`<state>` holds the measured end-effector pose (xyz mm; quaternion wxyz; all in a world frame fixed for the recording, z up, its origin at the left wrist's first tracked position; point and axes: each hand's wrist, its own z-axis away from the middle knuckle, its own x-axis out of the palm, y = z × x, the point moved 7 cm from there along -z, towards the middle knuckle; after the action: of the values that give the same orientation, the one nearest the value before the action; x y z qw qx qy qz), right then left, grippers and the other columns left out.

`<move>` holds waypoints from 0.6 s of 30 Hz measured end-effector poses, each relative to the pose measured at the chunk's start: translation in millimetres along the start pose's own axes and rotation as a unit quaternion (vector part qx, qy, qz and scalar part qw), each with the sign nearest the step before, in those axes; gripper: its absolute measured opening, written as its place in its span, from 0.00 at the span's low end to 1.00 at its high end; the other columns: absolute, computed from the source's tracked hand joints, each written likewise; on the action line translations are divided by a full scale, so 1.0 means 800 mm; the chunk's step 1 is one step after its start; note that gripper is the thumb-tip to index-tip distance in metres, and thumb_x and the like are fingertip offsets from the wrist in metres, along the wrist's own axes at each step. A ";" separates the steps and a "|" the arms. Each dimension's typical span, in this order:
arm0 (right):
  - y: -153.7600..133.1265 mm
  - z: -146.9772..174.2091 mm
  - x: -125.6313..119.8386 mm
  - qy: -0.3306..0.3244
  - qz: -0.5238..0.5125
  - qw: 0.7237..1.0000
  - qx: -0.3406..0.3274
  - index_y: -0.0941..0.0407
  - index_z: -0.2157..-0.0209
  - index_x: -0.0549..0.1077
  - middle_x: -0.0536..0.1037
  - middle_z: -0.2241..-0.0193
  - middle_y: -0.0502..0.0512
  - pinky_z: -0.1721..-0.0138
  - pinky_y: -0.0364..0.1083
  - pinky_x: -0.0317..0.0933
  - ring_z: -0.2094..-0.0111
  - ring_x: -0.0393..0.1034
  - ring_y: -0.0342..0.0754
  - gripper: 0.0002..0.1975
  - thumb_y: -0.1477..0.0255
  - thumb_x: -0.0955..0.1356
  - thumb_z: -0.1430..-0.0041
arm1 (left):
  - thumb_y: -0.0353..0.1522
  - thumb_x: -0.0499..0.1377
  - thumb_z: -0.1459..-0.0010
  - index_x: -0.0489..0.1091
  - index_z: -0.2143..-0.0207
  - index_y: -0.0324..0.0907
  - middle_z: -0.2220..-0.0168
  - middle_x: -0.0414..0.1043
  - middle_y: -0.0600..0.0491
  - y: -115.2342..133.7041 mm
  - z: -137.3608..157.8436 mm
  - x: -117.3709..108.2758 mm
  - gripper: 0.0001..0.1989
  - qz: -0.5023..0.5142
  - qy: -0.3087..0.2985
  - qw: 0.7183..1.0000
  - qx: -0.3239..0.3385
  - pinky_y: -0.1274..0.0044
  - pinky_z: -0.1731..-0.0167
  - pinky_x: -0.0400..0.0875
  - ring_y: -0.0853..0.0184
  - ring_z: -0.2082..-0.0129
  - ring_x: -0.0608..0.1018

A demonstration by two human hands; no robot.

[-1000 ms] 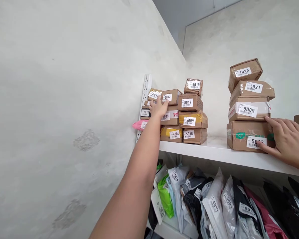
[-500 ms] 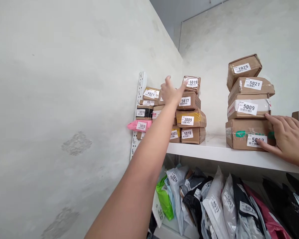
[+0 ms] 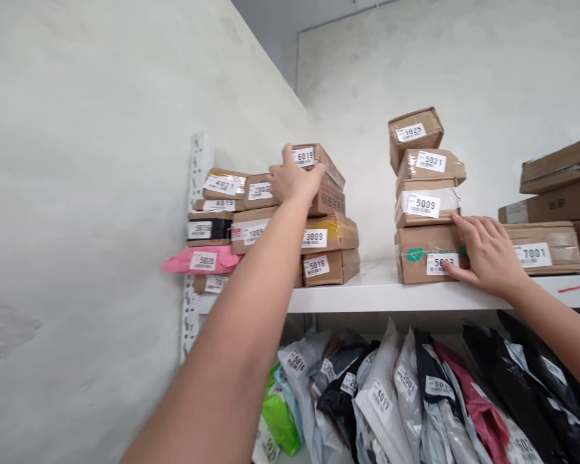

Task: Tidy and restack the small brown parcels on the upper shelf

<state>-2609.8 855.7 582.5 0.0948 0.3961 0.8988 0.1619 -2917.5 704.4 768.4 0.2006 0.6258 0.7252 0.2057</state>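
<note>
My left hand (image 3: 296, 179) reaches up to the left stack on the upper shelf. It is closed around the front of a small cardboard box (image 3: 329, 166) labelled 6019, with a finger at its left edge and the thumb towards its right. That box lies on top of other labelled boxes, among them one marked 3009 (image 3: 336, 231) and one marked 5018 (image 3: 338, 265). My right hand (image 3: 488, 254) rests with fingers apart against a larger box (image 3: 415, 267) labelled 5013. Its thumb touches the label. Above this box are stacked boxes 5009 (image 3: 430, 185), 5021 (image 3: 408, 169) and 1025 (image 3: 418, 118).
A white shelf (image 3: 357, 298) carries the boxes. Further right lies box 7001 (image 3: 560, 238) with others behind and above. A pink parcel (image 3: 178, 261) juts out left, near a perforated post (image 3: 200, 154) and the wall (image 3: 77, 161). Bagged parcels (image 3: 367, 399) stand tightly packed below.
My left hand has gone from hovering with fingers spread to gripping box 6019. The right hand stays at box 5013. The view has shifted right, showing more boxes there.
</note>
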 end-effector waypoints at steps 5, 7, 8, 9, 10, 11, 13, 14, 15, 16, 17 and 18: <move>0.002 -0.004 0.007 -0.034 -0.004 0.999 0.017 0.64 0.30 0.54 0.72 0.41 0.71 0.35 0.66 0.53 0.41 0.63 0.69 0.43 0.49 0.61 0.36 | 0.44 0.60 0.38 0.45 0.25 0.46 0.24 0.38 0.41 0.064 0.098 -0.004 0.44 0.060 0.041 0.973 0.219 0.52 0.27 0.40 0.42 0.25 0.43; -0.001 -0.005 0.010 -0.050 -0.001 0.999 0.022 0.65 0.30 0.54 0.71 0.39 0.72 0.33 0.66 0.51 0.38 0.62 0.69 0.44 0.49 0.60 0.36 | 0.46 0.61 0.38 0.48 0.27 0.49 0.25 0.41 0.43 0.087 0.161 0.012 0.43 0.108 -0.007 0.951 0.288 0.51 0.28 0.44 0.41 0.25 0.44; -0.003 -0.006 0.010 -0.056 0.000 0.998 0.025 0.66 0.30 0.54 0.70 0.38 0.73 0.31 0.66 0.49 0.37 0.61 0.69 0.44 0.50 0.60 0.36 | 0.46 0.61 0.38 0.49 0.27 0.48 0.26 0.42 0.41 0.095 0.193 0.021 0.42 0.129 -0.031 0.943 0.305 0.51 0.28 0.46 0.42 0.25 0.46; -0.004 -0.005 0.010 -0.059 0.003 0.998 0.027 0.65 0.29 0.54 0.69 0.37 0.73 0.30 0.67 0.47 0.35 0.59 0.69 0.43 0.51 0.60 0.36 | 0.45 0.62 0.39 0.50 0.28 0.46 0.27 0.43 0.39 0.101 0.224 0.031 0.42 0.147 -0.052 0.936 0.315 0.51 0.29 0.48 0.43 0.25 0.47; -0.004 -0.003 0.008 -0.058 0.007 0.998 0.031 0.63 0.30 0.55 0.67 0.35 0.72 0.30 0.67 0.45 0.33 0.57 0.69 0.41 0.52 0.60 0.36 | 0.44 0.63 0.40 0.52 0.28 0.45 0.27 0.44 0.37 0.105 0.252 0.040 0.42 0.159 -0.071 0.931 0.320 0.52 0.29 0.50 0.43 0.26 0.49; 0.000 0.000 0.004 -0.054 0.012 0.998 0.039 0.61 0.30 0.56 0.65 0.34 0.71 0.29 0.68 0.43 0.32 0.55 0.69 0.39 0.53 0.60 0.36 | 0.43 0.65 0.42 0.55 0.29 0.45 0.28 0.45 0.36 0.108 0.277 0.049 0.42 0.165 -0.087 0.928 0.323 0.51 0.29 0.51 0.43 0.26 0.50; 0.018 0.013 -0.009 -0.036 0.022 0.996 0.074 0.58 0.30 0.57 0.62 0.32 0.70 0.29 0.70 0.43 0.31 0.54 0.69 0.38 0.53 0.61 0.36 | 0.42 0.68 0.45 0.59 0.31 0.48 0.28 0.47 0.36 0.108 0.314 0.062 0.41 0.162 -0.111 0.923 0.331 0.47 0.30 0.49 0.40 0.26 0.50; 0.032 0.022 -0.018 -0.028 0.021 0.995 0.095 0.57 0.30 0.56 0.61 0.32 0.71 0.30 0.69 0.46 0.31 0.54 0.69 0.39 0.52 0.62 0.36 | 0.42 0.70 0.47 0.61 0.32 0.50 0.28 0.48 0.37 0.107 0.326 0.068 0.42 0.156 -0.120 0.920 0.340 0.45 0.30 0.48 0.39 0.26 0.49; 0.049 0.031 -0.026 -0.025 0.016 0.993 0.115 0.57 0.29 0.55 0.61 0.32 0.72 0.31 0.69 0.49 0.31 0.55 0.69 0.41 0.50 0.63 0.37 | 0.43 0.72 0.50 0.62 0.33 0.52 0.28 0.49 0.38 0.105 0.334 0.072 0.43 0.147 -0.129 0.915 0.353 0.42 0.30 0.45 0.37 0.26 0.49; 0.066 0.042 -0.034 -0.027 0.010 0.991 0.129 0.57 0.29 0.53 0.60 0.32 0.72 0.32 0.69 0.52 0.32 0.56 0.69 0.44 0.49 0.65 0.39 | 0.44 0.74 0.53 0.63 0.33 0.53 0.28 0.50 0.39 0.103 0.339 0.077 0.46 0.138 -0.139 0.910 0.365 0.40 0.31 0.43 0.36 0.26 0.48; 0.084 0.052 -0.041 -0.035 0.006 0.990 0.139 0.57 0.28 0.52 0.60 0.33 0.73 0.33 0.69 0.54 0.33 0.56 0.70 0.47 0.47 0.66 0.41 | 0.44 0.76 0.56 0.62 0.32 0.53 0.28 0.50 0.39 0.100 0.340 0.080 0.49 0.127 -0.149 0.908 0.371 0.38 0.31 0.41 0.35 0.26 0.47; 0.101 0.061 -0.047 -0.046 0.005 0.988 0.147 0.57 0.28 0.51 0.60 0.33 0.73 0.34 0.70 0.55 0.33 0.57 0.71 0.50 0.45 0.68 0.43 | 0.44 0.77 0.59 0.62 0.32 0.53 0.28 0.50 0.38 0.095 0.338 0.084 0.52 0.116 -0.156 0.910 0.367 0.36 0.32 0.40 0.33 0.26 0.47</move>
<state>-2515.0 889.7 568.1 0.0764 0.4169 0.9057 0.0102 -2715.2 793.8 582.1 0.0419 0.7593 0.6310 -0.1536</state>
